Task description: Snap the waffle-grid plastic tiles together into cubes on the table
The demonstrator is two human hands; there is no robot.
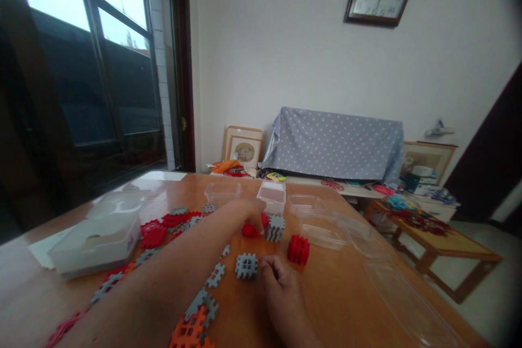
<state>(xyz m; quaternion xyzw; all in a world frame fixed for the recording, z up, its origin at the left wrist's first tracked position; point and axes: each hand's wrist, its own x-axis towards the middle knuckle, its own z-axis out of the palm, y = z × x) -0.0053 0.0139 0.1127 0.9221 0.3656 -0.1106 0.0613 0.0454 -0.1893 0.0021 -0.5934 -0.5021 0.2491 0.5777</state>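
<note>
My left hand [256,214] reaches across the table, fingers bent down around a red plastic building piece [249,230], partly hidden by them. Right beside it stands a stack of grey square interlocking pieces [274,228]. My right hand [283,285] rests closer to me, its fingers curled and closed, with nothing visible in them. Just left of its fingertips is another stack of grey notched pieces [246,266]. A stack of red pieces [298,249] sits beyond my right hand. Loose grey pieces [215,275] and orange pieces [190,330] lie near my left forearm.
A white translucent box [95,244] stands at the left of the wooden table [338,304]. Clear plastic containers [324,232] and lids [411,299] lie on the right. Another white box [272,196] is at the back. More red pieces [154,234] lie left.
</note>
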